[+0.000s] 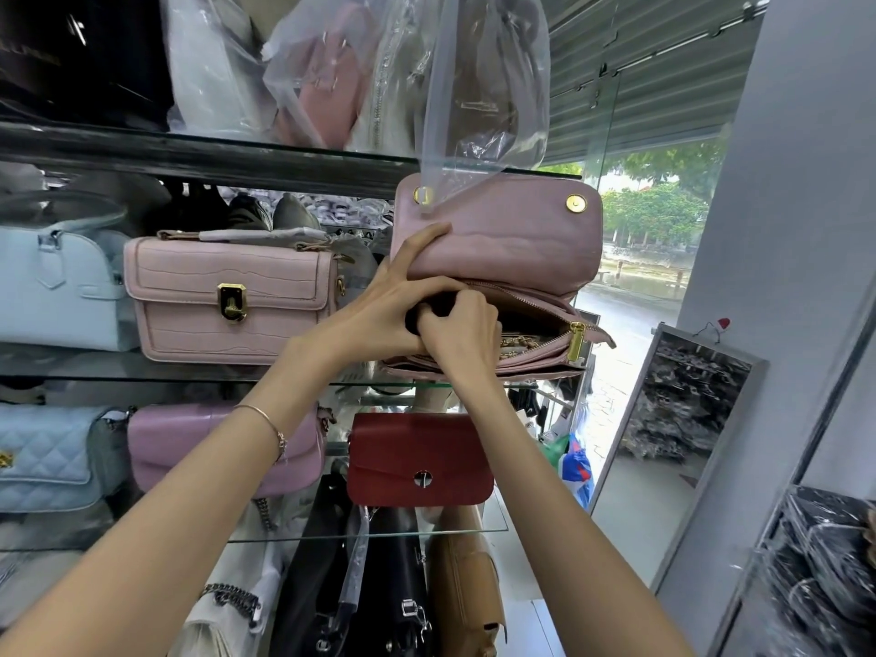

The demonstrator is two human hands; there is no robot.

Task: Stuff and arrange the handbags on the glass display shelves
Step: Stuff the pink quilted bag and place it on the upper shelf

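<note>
The dusty-pink handbag (502, 239) has gold snaps (576, 202) and a gold zipper pull (576, 341), while the pale pink bag (189, 277) beside it shows a crocodile-skin embossing and a gold clasp (232, 302). Further left is a plain pale blue bag (52, 296); one shelf down are a light blue bag (47, 457) quilted in diamonds, a mauve-pink bag (189, 443) and a dark red bag (417, 448) with a silver snap (422, 478). Lowest are black bags (388, 576) and a tan bag (467, 576).
</note>
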